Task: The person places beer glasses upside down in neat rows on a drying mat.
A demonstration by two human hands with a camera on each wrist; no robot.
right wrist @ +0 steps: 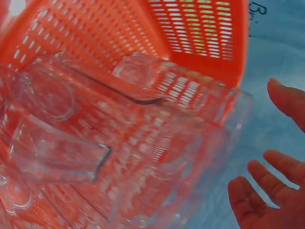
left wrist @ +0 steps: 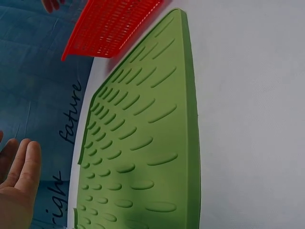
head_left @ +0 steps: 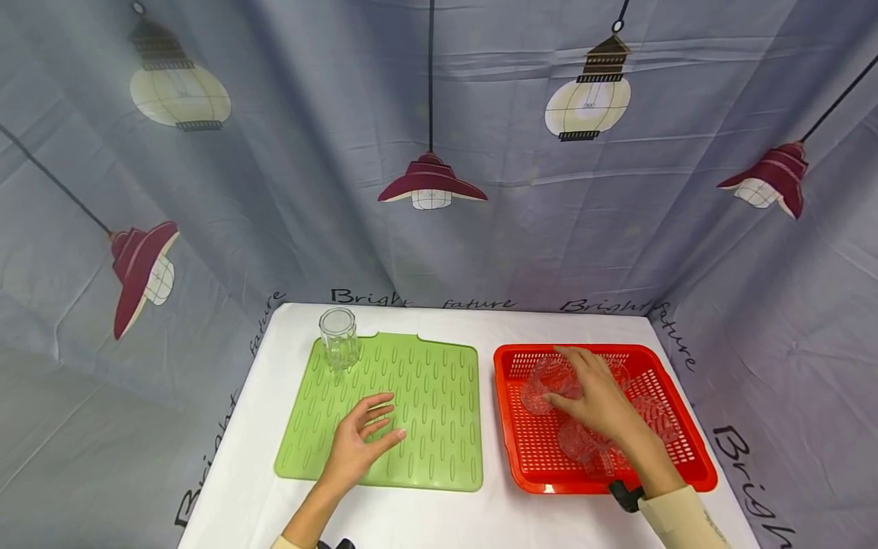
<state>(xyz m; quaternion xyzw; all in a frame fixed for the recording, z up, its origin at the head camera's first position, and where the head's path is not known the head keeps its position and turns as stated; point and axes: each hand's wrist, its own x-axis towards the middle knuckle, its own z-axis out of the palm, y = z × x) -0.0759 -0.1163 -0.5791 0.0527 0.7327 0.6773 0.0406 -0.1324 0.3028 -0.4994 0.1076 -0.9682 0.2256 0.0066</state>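
Note:
My right hand [head_left: 597, 393] hovers over the red basket [head_left: 506, 427] with thumb and fingers spread, close above a clear glass cup [head_left: 538, 393]. In the right wrist view its fingers [right wrist: 248, 198] are apart from the clear glassware, and a glass handle [right wrist: 62, 152] shows among the cups. Over the green mat [head_left: 428, 435] hangs my left hand [head_left: 357, 442], holding nothing, its fingers loosely extended. Another clear glass cup [head_left: 339, 339] stands at the mat's back left corner.
Several clear glass pieces [head_left: 655, 415] lie in the basket, which sits to the right of the mat on a white table [head_left: 411, 518]. A grey curtain [head_left: 309, 191] printed with lamps rises behind and on both sides.

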